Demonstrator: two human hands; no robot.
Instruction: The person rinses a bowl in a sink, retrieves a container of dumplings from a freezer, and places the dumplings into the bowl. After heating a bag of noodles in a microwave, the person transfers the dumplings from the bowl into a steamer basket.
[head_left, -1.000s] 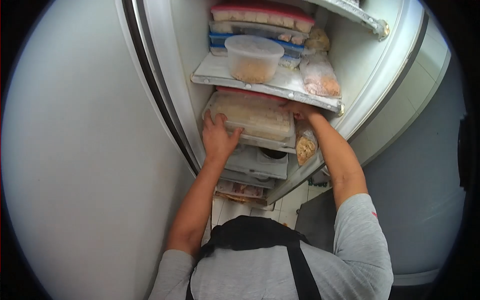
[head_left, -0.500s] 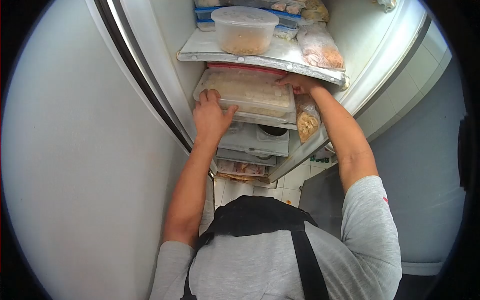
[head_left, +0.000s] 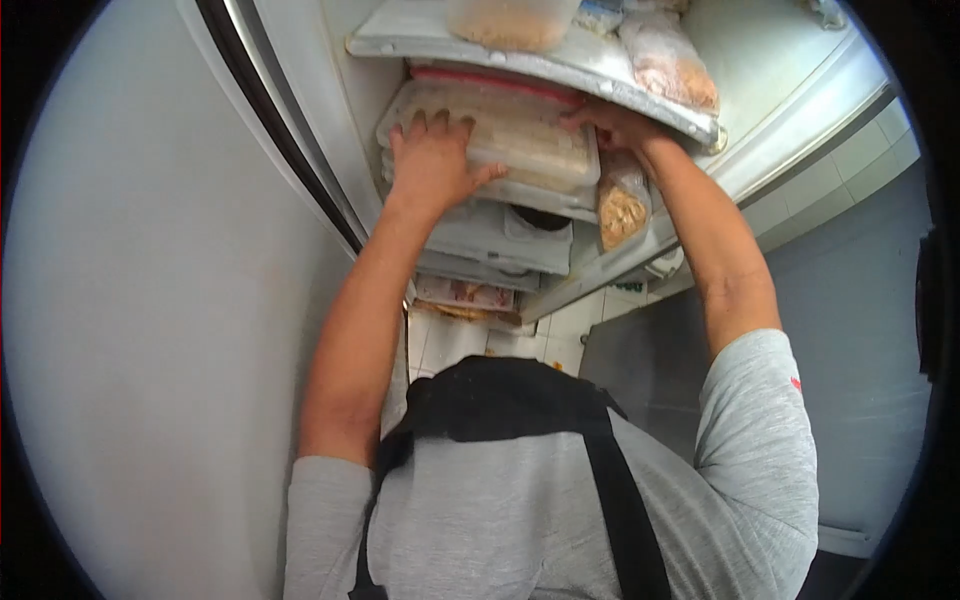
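Observation:
A flat, clear plastic food container [head_left: 530, 140] with pale contents lies on a middle shelf of an open fridge. My left hand [head_left: 435, 165] rests on its lid at the front left, fingers spread and thumb stretched along the front edge. At the container's back right corner, my right hand [head_left: 618, 126] reaches under the shelf above, with one finger over the lid and the others curled at the side. A container with a red lid [head_left: 490, 82] shows behind. Below my right wrist hangs a clear bag of light brown pieces [head_left: 622, 215].
The upper shelf [head_left: 560, 62] runs close above my right hand, bearing a round tub [head_left: 510, 22] and a bag of orange-pink food [head_left: 672, 70]. Lower shelves [head_left: 480, 240] hold more containers. Large grey door panels [head_left: 170, 300] stand on both sides.
My view has tilted, so the shelves sit higher in the picture. The left hand's fingers have spread and reach further over the lid. The right hand stays at the same corner.

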